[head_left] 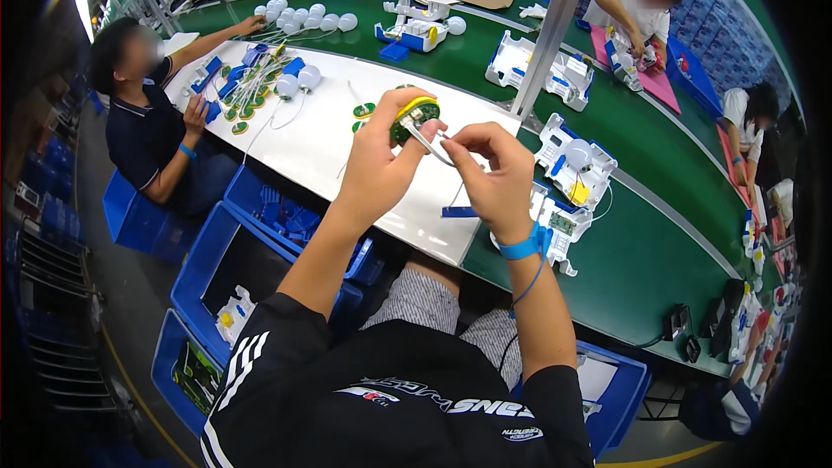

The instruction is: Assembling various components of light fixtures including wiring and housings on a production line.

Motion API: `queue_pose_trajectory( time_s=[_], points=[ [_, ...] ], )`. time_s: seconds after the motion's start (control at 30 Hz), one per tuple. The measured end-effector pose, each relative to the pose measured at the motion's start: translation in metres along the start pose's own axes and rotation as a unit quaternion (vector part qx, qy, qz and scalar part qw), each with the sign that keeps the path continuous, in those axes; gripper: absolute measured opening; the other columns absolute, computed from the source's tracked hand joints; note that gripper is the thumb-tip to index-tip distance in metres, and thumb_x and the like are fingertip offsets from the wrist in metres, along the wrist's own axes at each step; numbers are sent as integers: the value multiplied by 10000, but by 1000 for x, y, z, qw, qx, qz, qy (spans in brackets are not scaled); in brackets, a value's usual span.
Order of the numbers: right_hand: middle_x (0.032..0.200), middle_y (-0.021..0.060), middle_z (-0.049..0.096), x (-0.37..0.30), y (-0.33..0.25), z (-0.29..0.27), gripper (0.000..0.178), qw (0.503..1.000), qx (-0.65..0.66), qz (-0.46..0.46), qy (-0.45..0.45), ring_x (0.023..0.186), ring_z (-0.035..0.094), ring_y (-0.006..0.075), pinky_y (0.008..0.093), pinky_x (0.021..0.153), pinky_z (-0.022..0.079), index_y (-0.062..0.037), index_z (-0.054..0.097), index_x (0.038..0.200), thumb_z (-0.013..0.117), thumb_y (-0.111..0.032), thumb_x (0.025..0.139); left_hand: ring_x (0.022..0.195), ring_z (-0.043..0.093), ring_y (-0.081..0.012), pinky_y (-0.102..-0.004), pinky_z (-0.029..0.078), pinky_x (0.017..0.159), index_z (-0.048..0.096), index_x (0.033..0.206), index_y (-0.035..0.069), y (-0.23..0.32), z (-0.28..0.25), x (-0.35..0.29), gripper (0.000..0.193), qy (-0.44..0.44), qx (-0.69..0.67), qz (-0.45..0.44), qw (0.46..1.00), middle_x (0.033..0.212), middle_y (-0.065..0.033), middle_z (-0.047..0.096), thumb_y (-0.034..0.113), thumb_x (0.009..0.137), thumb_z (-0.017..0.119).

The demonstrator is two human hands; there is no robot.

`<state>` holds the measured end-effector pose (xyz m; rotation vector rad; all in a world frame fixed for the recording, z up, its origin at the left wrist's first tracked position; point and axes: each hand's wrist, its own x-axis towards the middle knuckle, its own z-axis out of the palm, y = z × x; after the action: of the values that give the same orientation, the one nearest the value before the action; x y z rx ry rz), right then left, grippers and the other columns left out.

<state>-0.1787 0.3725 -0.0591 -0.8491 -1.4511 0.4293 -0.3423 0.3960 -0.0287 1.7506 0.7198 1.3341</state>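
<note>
My left hand (379,160) grips a round green circuit board (424,112) with a yellow rim, raised above the white work surface. A small white connector sits on the board's face, under my left thumb. My right hand (498,175) is closed in a pinch on a white cable (439,153) close to the board. The fingers partly hide the cable's end, so whether it is plugged in cannot be told. Small round green boards (364,110) lie just beyond my left hand. Below my right hand rests a flat dark-blue strip (459,212).
White housings with blue parts (576,160) stand to my right on the green bench. A seated co-worker (139,113) at left reaches toward white bulbs (316,19). Wired green boards (247,104) are piled nearby. Blue bins (204,273) flank my legs; a metal post (555,26) rises ahead.
</note>
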Motion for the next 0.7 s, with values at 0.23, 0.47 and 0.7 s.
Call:
queue_pose_trajectory(
  time_s=[0.23, 0.47, 0.7],
  points=[
    [875, 133, 724, -10, 1, 6, 140, 998, -54, 1, 21, 752, 723, 193, 299, 703, 581, 13, 672, 976, 752, -6, 863, 933, 690, -186, -289, 530, 803, 589, 1203, 7, -9, 5, 0, 263, -13, 116, 56, 992, 1045, -124, 695, 41, 951, 656],
    [804, 42, 683, -24, 20, -11, 129, 961, 67, 255, -78, 725, 644, 84, 228, 685, 538, 41, 674, 985, 670, -83, 950, 878, 687, -222, -309, 535, 764, 573, 1221, 6, -51, 14, -14, 273, -13, 161, 86, 983, 1016, -145, 685, 19, 955, 634],
    [850, 12, 677, -28, 17, -10, 157, 949, 132, 279, -69, 744, 602, 63, 209, 675, 497, 20, 700, 1011, 681, -128, 962, 931, 678, -349, -378, 545, 760, 570, 1266, 11, -62, 13, -30, 376, -1, 170, 44, 984, 1084, -210, 668, -47, 895, 582]
  ],
)
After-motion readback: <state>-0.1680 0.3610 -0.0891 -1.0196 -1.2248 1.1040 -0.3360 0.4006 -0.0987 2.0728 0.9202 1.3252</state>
